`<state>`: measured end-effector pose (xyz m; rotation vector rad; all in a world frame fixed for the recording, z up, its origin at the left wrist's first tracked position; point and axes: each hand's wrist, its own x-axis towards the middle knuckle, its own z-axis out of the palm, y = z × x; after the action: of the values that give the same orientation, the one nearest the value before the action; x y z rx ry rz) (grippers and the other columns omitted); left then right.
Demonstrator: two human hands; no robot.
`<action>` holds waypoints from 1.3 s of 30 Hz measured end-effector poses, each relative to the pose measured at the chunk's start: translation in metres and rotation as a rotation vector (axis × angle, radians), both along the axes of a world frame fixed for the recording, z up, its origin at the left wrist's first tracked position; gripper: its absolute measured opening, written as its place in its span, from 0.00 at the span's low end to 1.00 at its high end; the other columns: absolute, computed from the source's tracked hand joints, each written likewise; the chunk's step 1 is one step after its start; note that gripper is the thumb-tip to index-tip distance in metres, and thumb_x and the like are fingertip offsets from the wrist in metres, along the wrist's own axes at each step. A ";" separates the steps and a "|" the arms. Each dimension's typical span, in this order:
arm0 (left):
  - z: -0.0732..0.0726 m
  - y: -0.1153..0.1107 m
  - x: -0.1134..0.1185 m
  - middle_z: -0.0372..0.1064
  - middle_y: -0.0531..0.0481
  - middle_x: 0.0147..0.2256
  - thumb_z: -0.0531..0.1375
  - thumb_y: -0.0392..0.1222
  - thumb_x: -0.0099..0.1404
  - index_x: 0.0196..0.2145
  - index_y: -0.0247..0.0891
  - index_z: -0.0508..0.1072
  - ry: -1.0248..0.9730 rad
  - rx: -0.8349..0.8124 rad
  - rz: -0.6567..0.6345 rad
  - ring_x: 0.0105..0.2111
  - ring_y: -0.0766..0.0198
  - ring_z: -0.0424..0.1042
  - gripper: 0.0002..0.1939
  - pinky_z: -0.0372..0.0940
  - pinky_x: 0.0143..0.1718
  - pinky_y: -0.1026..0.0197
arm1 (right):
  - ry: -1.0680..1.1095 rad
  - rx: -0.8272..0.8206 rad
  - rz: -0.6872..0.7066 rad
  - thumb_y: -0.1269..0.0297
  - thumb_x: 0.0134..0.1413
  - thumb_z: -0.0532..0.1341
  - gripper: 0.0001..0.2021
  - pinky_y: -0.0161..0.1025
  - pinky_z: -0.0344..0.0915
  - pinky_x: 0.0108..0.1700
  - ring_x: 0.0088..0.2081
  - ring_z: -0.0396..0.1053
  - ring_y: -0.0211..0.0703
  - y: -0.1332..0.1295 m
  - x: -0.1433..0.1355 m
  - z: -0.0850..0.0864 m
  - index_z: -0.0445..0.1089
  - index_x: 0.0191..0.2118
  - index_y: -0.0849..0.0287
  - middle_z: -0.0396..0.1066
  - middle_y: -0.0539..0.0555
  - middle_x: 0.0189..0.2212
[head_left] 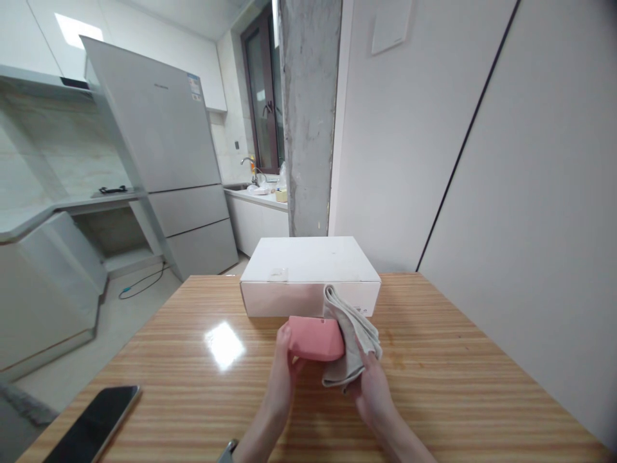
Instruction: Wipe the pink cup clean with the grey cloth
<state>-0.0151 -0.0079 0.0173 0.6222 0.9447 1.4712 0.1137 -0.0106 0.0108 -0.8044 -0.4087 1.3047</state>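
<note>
A pink block-shaped object (315, 338) is held above the table by my left hand (285, 360), its thumb on the left end and the other fingers partly hidden underneath. My right hand (370, 381) grips a folded light grey cloth (351, 331), which touches the right end of the pink object. Behind both hands a closed white box (308, 260) lies on the wooden table (193, 360), and the cloth overlaps its front face in view.
A black phone (94, 424) lies at the table's left front corner. Beyond the table are a grey pillar (311, 116), a white wall panel at the right, a fridge (159, 122) and a counter with a sink. A cable lies on the floor.
</note>
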 end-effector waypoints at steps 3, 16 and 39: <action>0.005 -0.002 -0.001 0.70 0.46 0.43 0.60 0.52 0.59 0.44 0.40 0.70 -0.051 0.038 -0.061 0.45 0.56 0.69 0.19 0.66 0.42 0.57 | 0.084 -0.083 0.015 0.54 0.39 0.69 0.21 0.45 0.72 0.45 0.36 0.78 0.50 0.001 0.006 0.013 0.76 0.43 0.54 0.81 0.48 0.30; 0.001 -0.006 0.006 0.72 0.37 0.48 0.67 0.55 0.51 0.48 0.35 0.73 -0.163 0.074 -0.236 0.50 0.45 0.69 0.30 0.62 0.51 0.50 | 0.074 0.007 0.237 0.46 0.49 0.60 0.21 0.54 0.69 0.48 0.48 0.73 0.59 0.004 0.011 0.030 0.78 0.40 0.56 0.80 0.57 0.39; -0.003 0.001 -0.003 0.73 0.43 0.48 0.64 0.48 0.58 0.51 0.40 0.69 -0.015 0.179 -0.046 0.51 0.56 0.69 0.24 0.60 0.52 0.59 | 0.201 -0.071 0.137 0.52 0.47 0.64 0.17 0.47 0.72 0.46 0.44 0.75 0.53 0.003 0.015 0.023 0.77 0.41 0.54 0.81 0.51 0.36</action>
<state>-0.0176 -0.0064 0.0141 0.7574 0.7870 1.5274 0.1289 -0.0081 0.0341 -0.7059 -0.2619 1.5197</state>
